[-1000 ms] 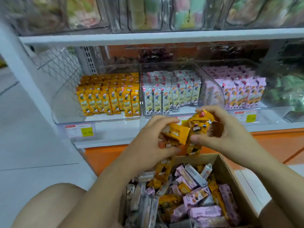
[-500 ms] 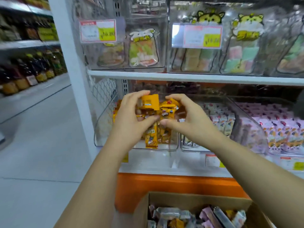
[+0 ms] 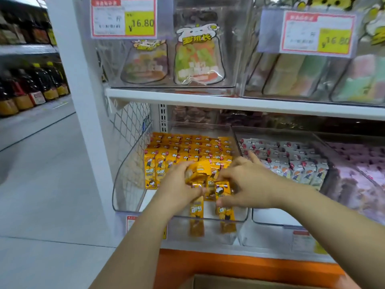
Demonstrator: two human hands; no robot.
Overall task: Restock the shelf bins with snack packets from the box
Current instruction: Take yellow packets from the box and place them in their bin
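Note:
Both my hands reach into the clear left bin [image 3: 125, 184] on the lower shelf. My left hand [image 3: 179, 186] grips a bunch of yellow snack packets [image 3: 201, 174], some hanging down over the bin's front. My right hand [image 3: 248, 184] pinches more yellow packets [image 3: 223, 189] between thumb and fingers, its index finger pointing away. Behind them stand neat rows of the same yellow packets [image 3: 187, 147]. The cardboard box [image 3: 208, 281] shows only its top edge at the bottom of the view.
To the right are a bin of grey-white packets [image 3: 291, 157] and one of pink packets [image 3: 358, 163]. The white shelf board [image 3: 208, 100] overhead carries bins of bagged sweets with price tags. A white upright post [image 3: 79, 101] and the aisle floor lie left.
My hands carried the yellow packets up from the box and forward into the left bin, then lowered them onto its front. The view rose, so the box dropped almost out of sight.

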